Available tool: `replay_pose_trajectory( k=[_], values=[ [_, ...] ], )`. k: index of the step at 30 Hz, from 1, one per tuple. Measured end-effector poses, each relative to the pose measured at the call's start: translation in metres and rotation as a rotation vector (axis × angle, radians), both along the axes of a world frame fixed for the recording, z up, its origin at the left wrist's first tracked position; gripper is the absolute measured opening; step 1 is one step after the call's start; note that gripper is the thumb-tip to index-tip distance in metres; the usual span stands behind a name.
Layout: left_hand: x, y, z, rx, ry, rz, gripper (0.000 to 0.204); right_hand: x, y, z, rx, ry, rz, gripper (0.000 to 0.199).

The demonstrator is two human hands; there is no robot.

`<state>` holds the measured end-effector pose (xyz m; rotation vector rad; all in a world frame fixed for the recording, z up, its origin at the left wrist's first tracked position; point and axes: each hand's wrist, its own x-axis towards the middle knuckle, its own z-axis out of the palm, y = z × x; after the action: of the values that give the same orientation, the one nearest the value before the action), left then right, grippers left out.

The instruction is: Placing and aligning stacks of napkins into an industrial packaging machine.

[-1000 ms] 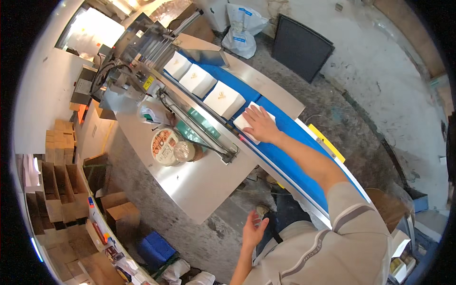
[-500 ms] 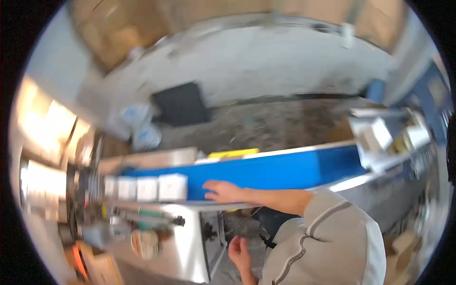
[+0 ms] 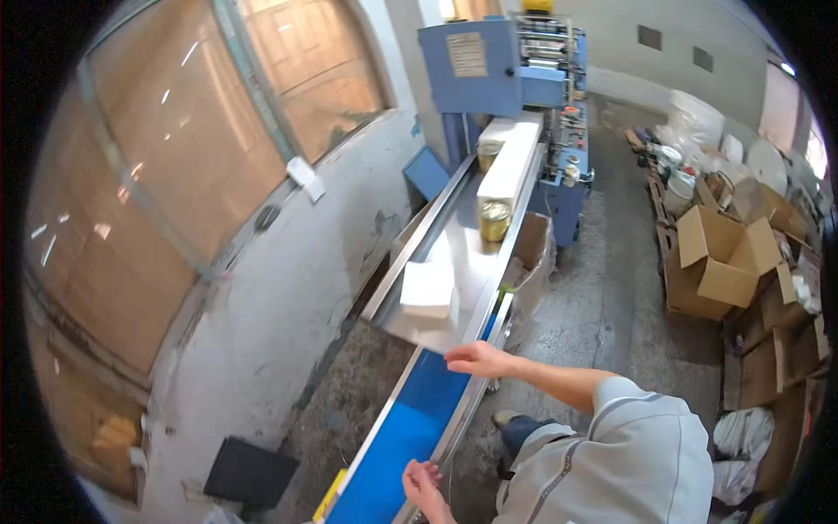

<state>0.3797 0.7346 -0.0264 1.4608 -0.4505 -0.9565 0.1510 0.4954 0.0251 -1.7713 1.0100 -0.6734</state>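
My right hand [image 3: 478, 358] reaches out over the blue conveyor belt [image 3: 394, 430], its fingertips at the lower lip of a steel chute [image 3: 410, 333]. The fingers are loosely bent and hold nothing; whether they touch the lip I cannot tell. Lower down, my left hand [image 3: 423, 482] hovers by the belt's near rail, empty, with fingers half curled and apart. A white block-shaped stack [image 3: 428, 289] sits alone on the chute, a short way beyond my right hand. Farther up lies a long row of white stacks [image 3: 515, 157], with a gold-coloured tin [image 3: 495, 222] at its near end.
A blue machine [image 3: 471, 68] stands at the chute's far end. An open carton [image 3: 721, 258] and other boxes line the right side. A wall [image 3: 262, 332] runs along the left, with a black panel [image 3: 250, 472] near its foot. Under the chute is a lined box [image 3: 529, 244].
My view has swung toward the chute and machine. The white blocks on the belt's other end have left the view. My right hand has gone from over the belt to the chute's lip.
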Motion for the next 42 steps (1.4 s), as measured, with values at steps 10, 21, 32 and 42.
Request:
replay_pose_trajectory(
  k=[10, 21, 32, 42],
  values=[
    [-0.046, -0.260, 0.000, 0.015, 0.129, -0.189, 0.083, -0.062, -0.270, 0.014, 0.024, -0.073, -0.202, 0.075],
    [-0.062, -0.341, -0.022, -0.024, 0.469, -0.179, 0.069, 0.002, -0.277, -0.027, 0.087, 0.207, 0.421, 0.063],
    [-0.059, -0.336, 0.040, 0.111, -0.070, -0.137, 0.033, 0.000, -0.227, -0.050, 0.008, -0.038, 0.088, 0.053],
    [-0.090, -0.393, 0.020, 0.040, -0.063, -0.194, 0.073, -0.044, -0.271, -0.085, 0.452, -0.389, -0.119, 0.055]
  ],
)
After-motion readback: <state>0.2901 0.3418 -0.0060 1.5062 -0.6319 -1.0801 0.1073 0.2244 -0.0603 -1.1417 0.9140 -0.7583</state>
